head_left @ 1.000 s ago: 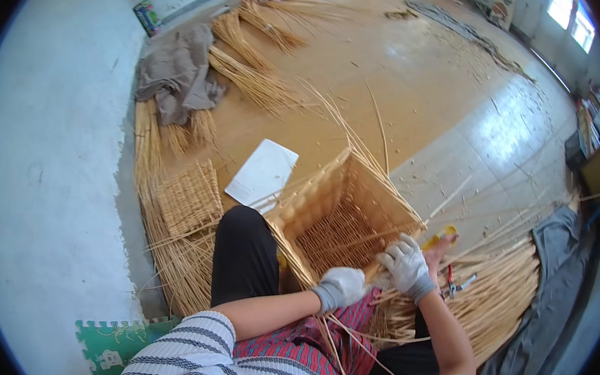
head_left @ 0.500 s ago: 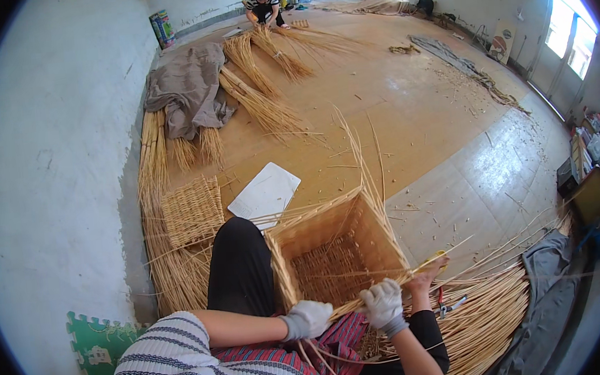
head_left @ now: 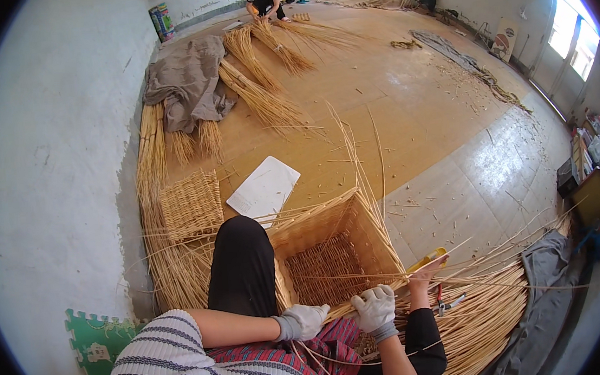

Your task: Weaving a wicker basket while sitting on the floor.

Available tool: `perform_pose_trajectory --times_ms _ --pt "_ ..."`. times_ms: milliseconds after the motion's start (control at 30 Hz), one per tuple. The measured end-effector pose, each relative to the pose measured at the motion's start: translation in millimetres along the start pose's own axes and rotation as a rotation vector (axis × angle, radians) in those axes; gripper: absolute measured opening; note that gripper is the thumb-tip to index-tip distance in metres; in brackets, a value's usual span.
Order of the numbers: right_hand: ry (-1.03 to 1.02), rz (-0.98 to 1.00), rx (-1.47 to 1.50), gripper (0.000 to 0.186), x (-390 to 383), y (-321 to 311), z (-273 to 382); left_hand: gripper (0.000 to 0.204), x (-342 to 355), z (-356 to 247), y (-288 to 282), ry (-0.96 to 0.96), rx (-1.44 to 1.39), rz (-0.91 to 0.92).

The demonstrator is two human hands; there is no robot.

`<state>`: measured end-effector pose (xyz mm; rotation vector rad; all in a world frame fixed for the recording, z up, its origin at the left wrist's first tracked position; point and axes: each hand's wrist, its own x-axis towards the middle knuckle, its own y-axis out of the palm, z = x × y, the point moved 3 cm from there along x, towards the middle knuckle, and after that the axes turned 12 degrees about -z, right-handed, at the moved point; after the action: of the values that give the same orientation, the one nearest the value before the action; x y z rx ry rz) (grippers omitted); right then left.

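Note:
A square wicker basket [head_left: 383, 241] rests in my lap, its mouth tilted up toward me, with long loose rods standing out from its far corner. My left hand [head_left: 306, 321], in a white glove, is closed on the near rim. Close beside it, my gloved right hand [head_left: 375, 307] is closed on the same rim near the right corner; what its fingers pinch underneath is hidden. One thin rod [head_left: 494, 287] crosses over the basket and runs far out to the right. A yellow-handled tool [head_left: 427, 258] lies by my bare foot [head_left: 426, 273].
Red-handled cutters [head_left: 451, 304] lie on a large pile of rods [head_left: 487, 321] to my right. A woven panel [head_left: 191, 204] and a white board [head_left: 265, 189] are ahead on the left. Another person [head_left: 264, 3] crouches at the back among rod bundles [head_left: 261, 102].
My right hand has shifted slightly left along the rim, toward my left hand. The basket's mouth has tipped a little, and the loose rod on the right has swung lower.

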<state>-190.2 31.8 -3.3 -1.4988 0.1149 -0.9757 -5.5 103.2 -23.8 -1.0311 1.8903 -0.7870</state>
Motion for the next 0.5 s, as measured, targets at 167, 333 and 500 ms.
perform_pose_trajectory --times_ms 167,333,500 --pt "0.008 0.004 0.044 0.027 -6.9 1.8 -4.8 0.055 7.1 -0.8 0.3 0.035 -0.054 0.093" --pt "0.001 -0.029 0.042 0.032 -5.8 -2.7 -2.2 0.06 8.6 -17.1 -15.8 0.113 0.048 -0.084" --pt "-0.013 -0.108 0.069 0.035 -0.9 -7.6 0.8 0.044 46.6 -36.8 -7.4 0.065 0.117 -0.092"
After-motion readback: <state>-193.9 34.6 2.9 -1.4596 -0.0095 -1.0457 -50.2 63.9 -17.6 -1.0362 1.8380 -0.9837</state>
